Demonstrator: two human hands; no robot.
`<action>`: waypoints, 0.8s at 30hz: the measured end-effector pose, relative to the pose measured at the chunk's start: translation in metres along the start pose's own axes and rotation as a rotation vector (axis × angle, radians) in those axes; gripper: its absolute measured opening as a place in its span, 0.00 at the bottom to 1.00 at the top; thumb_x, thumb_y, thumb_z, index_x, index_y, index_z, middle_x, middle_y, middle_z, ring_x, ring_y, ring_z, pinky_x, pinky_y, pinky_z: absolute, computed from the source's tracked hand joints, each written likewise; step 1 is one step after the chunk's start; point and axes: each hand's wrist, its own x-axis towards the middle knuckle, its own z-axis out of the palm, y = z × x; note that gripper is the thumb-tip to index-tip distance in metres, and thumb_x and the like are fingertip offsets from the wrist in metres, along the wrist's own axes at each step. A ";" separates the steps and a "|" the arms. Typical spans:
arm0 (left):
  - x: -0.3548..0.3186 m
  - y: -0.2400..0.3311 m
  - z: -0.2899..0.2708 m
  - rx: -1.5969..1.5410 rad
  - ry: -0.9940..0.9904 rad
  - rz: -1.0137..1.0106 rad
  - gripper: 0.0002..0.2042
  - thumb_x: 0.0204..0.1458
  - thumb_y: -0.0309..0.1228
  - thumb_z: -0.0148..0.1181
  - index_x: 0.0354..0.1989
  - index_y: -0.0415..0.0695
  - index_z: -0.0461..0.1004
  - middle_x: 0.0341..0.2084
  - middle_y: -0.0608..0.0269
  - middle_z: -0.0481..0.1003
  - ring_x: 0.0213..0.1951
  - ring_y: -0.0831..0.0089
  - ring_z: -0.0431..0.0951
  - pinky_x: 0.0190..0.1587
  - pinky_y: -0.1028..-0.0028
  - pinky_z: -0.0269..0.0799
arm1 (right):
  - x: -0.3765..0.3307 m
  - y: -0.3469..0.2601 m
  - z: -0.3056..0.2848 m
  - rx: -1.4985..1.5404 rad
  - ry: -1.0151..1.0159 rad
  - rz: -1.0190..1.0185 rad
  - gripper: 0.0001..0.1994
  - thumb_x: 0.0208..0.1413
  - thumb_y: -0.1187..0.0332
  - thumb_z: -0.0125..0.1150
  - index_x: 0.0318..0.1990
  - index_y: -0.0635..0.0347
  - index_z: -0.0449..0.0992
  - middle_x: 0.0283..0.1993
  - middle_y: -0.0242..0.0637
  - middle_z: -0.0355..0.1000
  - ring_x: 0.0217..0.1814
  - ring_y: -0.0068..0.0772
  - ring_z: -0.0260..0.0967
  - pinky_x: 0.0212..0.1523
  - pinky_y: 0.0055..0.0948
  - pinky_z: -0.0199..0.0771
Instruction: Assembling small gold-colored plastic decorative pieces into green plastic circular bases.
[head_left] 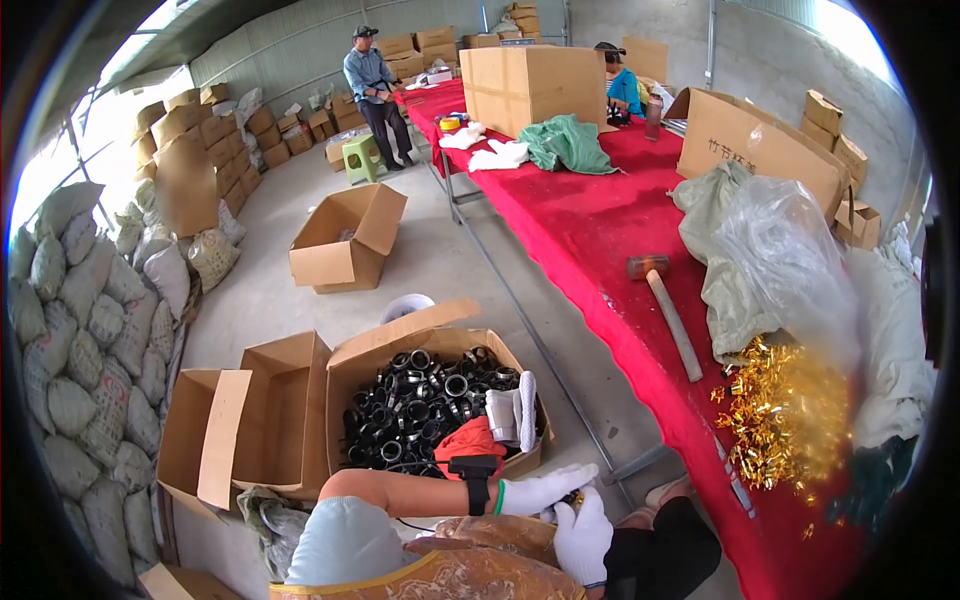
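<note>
My left hand [545,490], in a white knitted glove with a dark strap at the wrist, is closed around a small gold-and-dark piece [572,497] above my lap. My right hand [583,543], gloved alike, meets it from below with its thumb raised and its fingers closed at the same piece. The gloves cover most of the piece, so its kind cannot be made out. Just beyond my left forearm, a cardboard box [340,400] holds many black ring-shaped parts [415,400]. A red cloth [470,442] and a grey-white cloth [513,412] lie on its near edge.
A red-covered table [600,230] runs along my right, bearing a mallet [665,310], shiny gold pieces [780,410], plastic sacks [740,260] and cartons. Empty boxes [265,420] stand left; filled sacks [90,370] line the wall. Two people [372,85] are at the far end.
</note>
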 end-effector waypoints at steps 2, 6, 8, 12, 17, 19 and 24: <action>-0.007 0.008 0.004 -0.389 -0.099 -0.311 0.25 0.69 0.62 0.39 0.43 0.54 0.71 0.21 0.72 0.70 0.17 0.83 0.66 0.18 0.81 0.55 | 0.006 0.020 0.004 -0.447 0.015 -0.206 0.13 0.68 0.62 0.52 0.51 0.62 0.73 0.43 0.55 0.75 0.40 0.62 0.75 0.40 0.53 0.74; -0.018 0.021 0.013 -0.096 0.021 -0.193 0.23 0.71 0.57 0.42 0.46 0.48 0.70 0.24 0.65 0.72 0.20 0.75 0.70 0.21 0.72 0.65 | 0.008 0.035 0.010 -0.436 0.070 -0.317 0.13 0.69 0.62 0.51 0.49 0.63 0.73 0.38 0.48 0.76 0.34 0.55 0.76 0.34 0.53 0.74; -0.016 -0.005 0.019 0.154 0.140 0.093 0.21 0.71 0.54 0.44 0.49 0.46 0.69 0.29 0.59 0.73 0.25 0.68 0.74 0.27 0.68 0.69 | 0.005 0.013 0.008 0.430 -0.041 0.190 0.11 0.67 0.64 0.49 0.47 0.60 0.73 0.31 0.38 0.73 0.25 0.38 0.72 0.25 0.48 0.71; -0.021 0.012 0.023 0.825 0.148 0.271 0.23 0.69 0.47 0.49 0.61 0.42 0.62 0.42 0.42 0.73 0.42 0.49 0.80 0.44 0.58 0.76 | 0.029 0.116 0.020 1.404 -0.436 0.630 0.11 0.64 0.64 0.49 0.49 0.54 0.75 0.25 0.27 0.68 0.18 0.23 0.59 0.21 0.36 0.77; -0.003 -0.016 0.000 0.738 0.126 0.454 0.23 0.69 0.53 0.47 0.59 0.46 0.62 0.37 0.50 0.75 0.33 0.57 0.79 0.35 0.63 0.75 | 0.012 0.033 0.006 0.206 -0.286 0.021 0.15 0.63 0.63 0.57 0.51 0.62 0.72 0.28 0.36 0.73 0.24 0.30 0.72 0.28 0.39 0.80; -0.005 0.012 -0.004 0.041 -0.024 -0.139 0.24 0.69 0.60 0.42 0.53 0.51 0.65 0.30 0.63 0.75 0.25 0.73 0.73 0.24 0.72 0.68 | 0.006 0.002 0.005 0.049 0.057 0.008 0.14 0.65 0.64 0.57 0.52 0.62 0.71 0.32 0.46 0.76 0.31 0.44 0.78 0.38 0.47 0.80; -0.009 0.010 0.007 -0.173 -0.093 -0.142 0.24 0.70 0.61 0.40 0.47 0.53 0.69 0.26 0.69 0.72 0.21 0.81 0.70 0.19 0.78 0.61 | 0.004 0.012 0.004 -0.407 0.049 -0.143 0.11 0.67 0.65 0.51 0.49 0.62 0.72 0.35 0.51 0.76 0.37 0.55 0.78 0.45 0.50 0.77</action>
